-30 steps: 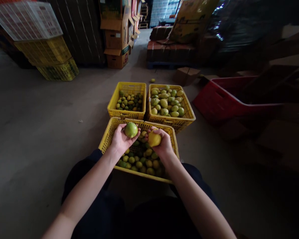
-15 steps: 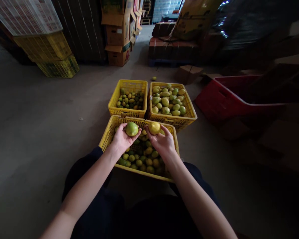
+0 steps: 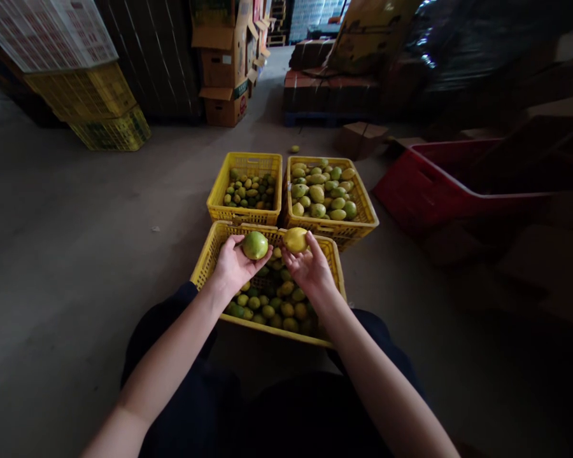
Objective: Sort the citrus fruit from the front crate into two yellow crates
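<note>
My left hand (image 3: 236, 262) holds a green lemon (image 3: 254, 245), palm up with the fingers curled beneath it. A yellow lemon (image 3: 295, 240) rests in my right hand (image 3: 311, 267), gripped between thumb and fingers. Both hands are over the near yellow crate (image 3: 340, 280), side by side with a small space between them. Green and yellowish lemons (image 3: 268, 312) fill the bottom of that crate, partly hidden by my hands.
Behind stand two more yellow crates: the left one (image 3: 211, 205) with smaller greenish fruit, the right one (image 3: 370, 216) with larger yellow-green lemons. A red bin (image 3: 405, 187) is at the right. One loose fruit (image 3: 295, 149) lies on the floor. Cardboard boxes (image 3: 218, 69) are stacked farther back.
In my right hand the yellow lemon has turned and lifted slightly, its tip now showing. The green lemon has rolled a little in my left hand.
</note>
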The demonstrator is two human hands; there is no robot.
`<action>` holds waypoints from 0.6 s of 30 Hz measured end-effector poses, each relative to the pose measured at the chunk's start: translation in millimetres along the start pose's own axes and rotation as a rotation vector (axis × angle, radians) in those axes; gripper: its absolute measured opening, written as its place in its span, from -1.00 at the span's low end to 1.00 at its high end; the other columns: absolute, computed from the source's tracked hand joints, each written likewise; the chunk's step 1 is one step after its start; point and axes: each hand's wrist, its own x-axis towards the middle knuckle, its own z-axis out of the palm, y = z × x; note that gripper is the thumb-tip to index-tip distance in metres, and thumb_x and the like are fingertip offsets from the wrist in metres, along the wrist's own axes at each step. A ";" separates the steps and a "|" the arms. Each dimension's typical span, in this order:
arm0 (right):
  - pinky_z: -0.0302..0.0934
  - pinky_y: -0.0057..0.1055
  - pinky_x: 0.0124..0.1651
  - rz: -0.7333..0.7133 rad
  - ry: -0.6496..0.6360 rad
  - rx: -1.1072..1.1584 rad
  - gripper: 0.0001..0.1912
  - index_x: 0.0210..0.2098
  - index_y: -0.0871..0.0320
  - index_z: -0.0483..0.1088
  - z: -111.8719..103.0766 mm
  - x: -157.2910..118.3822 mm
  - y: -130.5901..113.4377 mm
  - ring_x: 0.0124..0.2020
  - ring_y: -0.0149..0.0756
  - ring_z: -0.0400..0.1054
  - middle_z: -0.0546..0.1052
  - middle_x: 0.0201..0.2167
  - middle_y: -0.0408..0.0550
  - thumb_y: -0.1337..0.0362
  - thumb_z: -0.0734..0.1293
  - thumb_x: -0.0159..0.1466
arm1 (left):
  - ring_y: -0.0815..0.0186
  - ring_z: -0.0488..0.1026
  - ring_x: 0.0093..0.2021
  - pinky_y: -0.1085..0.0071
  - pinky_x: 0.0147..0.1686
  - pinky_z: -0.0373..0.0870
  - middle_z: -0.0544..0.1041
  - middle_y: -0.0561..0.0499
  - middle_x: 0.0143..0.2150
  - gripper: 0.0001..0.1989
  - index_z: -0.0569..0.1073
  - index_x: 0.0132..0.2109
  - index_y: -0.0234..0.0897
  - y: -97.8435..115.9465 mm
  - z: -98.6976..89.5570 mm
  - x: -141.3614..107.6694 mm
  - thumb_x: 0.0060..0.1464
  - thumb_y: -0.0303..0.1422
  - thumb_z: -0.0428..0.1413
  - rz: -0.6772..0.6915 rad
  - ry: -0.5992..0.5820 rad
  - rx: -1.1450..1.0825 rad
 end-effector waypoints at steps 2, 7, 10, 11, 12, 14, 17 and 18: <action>0.44 -0.52 -0.35 -0.015 -0.070 -0.055 -0.76 -0.28 0.14 0.44 2.1 -3.0 0.6 -0.41 -0.38 0.49 0.59 -0.38 -0.14 0.20 0.46 0.09 | 0.18 0.52 -0.22 0.29 -0.22 0.54 0.54 -0.17 -0.28 -0.79 0.44 -0.24 -0.37 -0.3 1.6 -1.1 0.13 -0.42 -0.08 0.045 -0.050 0.038; 0.39 -0.51 -0.35 -0.118 -0.244 -0.185 -0.68 -0.32 0.05 0.47 5.0 -10.5 1.5 -0.35 -0.39 0.48 0.59 -0.32 -0.24 0.25 0.54 -0.07 | 0.29 0.50 -0.17 0.42 -0.18 0.48 0.55 -0.04 -0.24 -0.78 0.46 -0.20 -0.30 -1.1 1.0 0.2 0.05 -0.51 -0.04 0.246 -0.169 0.223; 0.36 -0.49 -0.34 -0.161 -0.308 -0.269 -0.58 -0.30 0.03 0.48 3.2 -10.8 0.4 -0.35 -0.37 0.47 0.59 -0.33 -0.25 0.24 0.59 -0.16 | 0.28 0.47 -0.03 0.43 -0.08 0.42 0.55 0.00 -0.15 -0.69 0.48 -0.15 -0.28 -0.1 -2.9 0.2 -0.07 -0.53 0.01 0.366 -0.325 0.326; 0.35 -0.48 -0.33 -0.167 -0.317 -0.295 -0.56 -0.30 0.03 0.48 2.1 -10.3 -0.3 -0.35 -0.36 0.47 0.59 -0.34 -0.24 0.23 0.60 -0.18 | 0.25 0.46 0.01 0.40 -0.03 0.41 0.55 -0.01 -0.12 -0.67 0.48 -0.14 -0.28 0.4 -4.3 -0.1 -0.10 -0.52 0.02 0.394 -0.375 0.351; 0.34 -0.48 -0.33 -0.173 -0.321 -0.323 -0.55 -0.29 0.03 0.49 0.7 -9.6 -1.1 -0.36 -0.35 0.46 0.59 -0.35 -0.23 0.22 0.60 -0.19 | 0.22 0.45 0.04 0.37 0.00 0.39 0.55 -0.01 -0.10 -0.66 0.49 -0.14 -0.28 0.9 -5.6 -0.3 -0.13 -0.51 0.02 0.416 -0.413 0.370; 0.32 -0.47 -0.33 -0.187 -0.321 -0.374 -0.53 -0.28 0.04 0.49 -2.3 -8.2 -2.8 -0.37 -0.36 0.45 0.58 -0.36 -0.22 0.21 0.61 -0.19 | 0.18 0.42 0.09 0.33 0.06 0.35 0.56 -0.02 -0.07 -0.63 0.49 -0.15 -0.28 2.0 -7.2 -0.9 -0.18 -0.50 0.02 0.446 -0.464 0.384; 0.32 -0.46 -0.31 -0.202 -0.313 -0.406 -0.58 -0.30 0.06 0.49 -5.2 -7.2 -4.7 -0.38 -0.37 0.44 0.57 -0.37 -0.22 0.22 0.60 -0.16 | 0.16 0.41 0.11 0.30 0.08 0.34 0.56 -0.04 -0.07 -0.62 0.50 -0.15 -0.29 4.1 -6.7 -2.1 -0.18 -0.49 0.01 0.408 -0.496 0.352; 0.32 -0.45 -0.30 -0.204 -0.314 -0.405 -0.60 -0.32 0.07 0.48 -5.2 -7.3 -5.2 -0.38 -0.37 0.45 0.57 -0.38 -0.22 0.22 0.59 -0.15 | 0.16 0.43 0.10 0.31 0.06 0.36 0.56 -0.05 -0.07 -0.63 0.50 -0.15 -0.29 4.9 -5.9 -2.5 -0.16 -0.48 0.01 0.378 -0.497 0.337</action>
